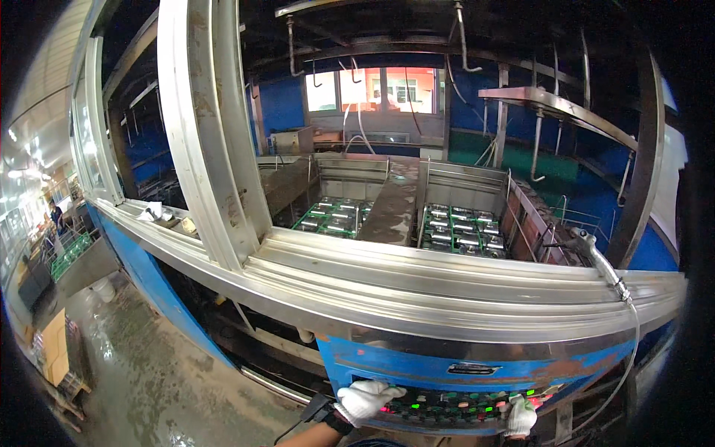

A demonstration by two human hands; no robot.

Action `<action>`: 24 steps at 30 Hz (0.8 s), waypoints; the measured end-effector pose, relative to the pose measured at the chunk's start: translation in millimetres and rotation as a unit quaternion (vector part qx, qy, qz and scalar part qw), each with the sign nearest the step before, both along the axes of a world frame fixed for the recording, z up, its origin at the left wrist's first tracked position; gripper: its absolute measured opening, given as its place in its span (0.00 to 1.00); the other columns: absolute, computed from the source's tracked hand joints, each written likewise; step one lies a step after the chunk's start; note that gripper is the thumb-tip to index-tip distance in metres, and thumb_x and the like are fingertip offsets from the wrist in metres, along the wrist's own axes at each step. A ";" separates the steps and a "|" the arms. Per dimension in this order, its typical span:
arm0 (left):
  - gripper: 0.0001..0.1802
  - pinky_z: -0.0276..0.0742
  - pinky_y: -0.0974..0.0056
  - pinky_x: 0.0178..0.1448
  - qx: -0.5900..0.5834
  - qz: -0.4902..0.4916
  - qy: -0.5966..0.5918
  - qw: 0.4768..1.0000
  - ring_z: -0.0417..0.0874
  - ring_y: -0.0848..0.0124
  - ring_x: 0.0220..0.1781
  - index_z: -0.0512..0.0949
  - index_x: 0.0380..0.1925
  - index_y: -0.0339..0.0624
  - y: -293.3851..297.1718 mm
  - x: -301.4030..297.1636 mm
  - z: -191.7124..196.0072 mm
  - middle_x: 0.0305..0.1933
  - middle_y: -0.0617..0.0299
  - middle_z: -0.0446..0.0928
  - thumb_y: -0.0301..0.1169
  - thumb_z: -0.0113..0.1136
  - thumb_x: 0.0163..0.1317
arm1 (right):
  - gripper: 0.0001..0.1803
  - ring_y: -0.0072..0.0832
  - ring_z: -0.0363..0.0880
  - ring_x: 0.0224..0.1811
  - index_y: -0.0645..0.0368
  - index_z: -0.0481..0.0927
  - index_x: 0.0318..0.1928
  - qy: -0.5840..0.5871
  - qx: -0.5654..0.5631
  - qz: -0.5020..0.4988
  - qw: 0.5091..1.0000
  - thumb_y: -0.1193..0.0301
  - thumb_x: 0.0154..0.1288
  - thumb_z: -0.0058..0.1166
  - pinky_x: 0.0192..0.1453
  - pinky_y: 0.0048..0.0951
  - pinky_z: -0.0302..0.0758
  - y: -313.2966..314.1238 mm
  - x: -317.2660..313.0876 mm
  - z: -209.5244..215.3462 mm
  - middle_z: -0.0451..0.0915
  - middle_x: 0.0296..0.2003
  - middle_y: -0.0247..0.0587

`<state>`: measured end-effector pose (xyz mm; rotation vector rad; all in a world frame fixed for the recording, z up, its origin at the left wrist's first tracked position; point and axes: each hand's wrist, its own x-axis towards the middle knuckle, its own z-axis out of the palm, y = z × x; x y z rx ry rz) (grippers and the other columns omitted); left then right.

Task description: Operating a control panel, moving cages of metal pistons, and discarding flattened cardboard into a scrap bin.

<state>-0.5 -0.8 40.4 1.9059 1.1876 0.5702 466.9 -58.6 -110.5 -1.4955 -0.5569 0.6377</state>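
Both my hands wear white gloves and are at a blue control panel (439,372) with rows of small knobs and lit green and red buttons. At the panel's left end, my left hand (363,400) is closed with its fingertips against the controls; what they grip, if anything, is hidden. A dark band circles that wrist. Toward the panel's right end, my right hand (520,417) has its fingers curled at a control beside a lit green button. The glove covers whatever is between those fingers.
A metal ledge (417,276) and an upright post (201,134) stand before sunken tanks with green racks (463,229) of shiny metal cylinders. Hooks (538,145) hang overhead. A spray gun (596,253) with a hose rests at the right. Wet floor (141,365) lies left.
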 end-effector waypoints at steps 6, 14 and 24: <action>0.15 0.75 0.65 0.60 -0.081 0.017 0.041 0.996 0.84 0.67 0.53 0.83 0.52 0.45 -7.5 1.5 36.0 0.51 0.60 0.86 0.38 0.58 0.71 | 0.17 0.27 0.69 0.09 0.58 0.77 0.17 -0.005 -0.042 0.029 0.999 0.66 0.63 0.50 0.15 0.29 0.68 -3.4 -5.1 15.7 0.75 0.11 0.39; 0.18 0.76 0.67 0.46 -0.051 0.009 -0.080 0.995 0.80 0.71 0.38 0.83 0.55 0.46 -3.2 -2.0 -9.0 0.43 0.61 0.86 0.39 0.49 0.75 | 0.17 0.26 0.69 0.09 0.57 0.77 0.16 -0.019 -0.025 0.019 0.999 0.67 0.62 0.51 0.16 0.28 0.67 -3.3 -12.0 19.5 0.75 0.11 0.37; 0.18 0.75 0.66 0.44 0.003 0.024 -0.013 1.000 0.80 0.70 0.36 0.84 0.54 0.49 -5.7 -1.9 -2.2 0.37 0.62 0.85 0.41 0.50 0.74 | 0.18 0.26 0.69 0.09 0.57 0.77 0.16 0.005 -0.069 0.018 0.997 0.65 0.63 0.52 0.15 0.29 0.67 -3.8 -9.3 20.0 0.75 0.11 0.38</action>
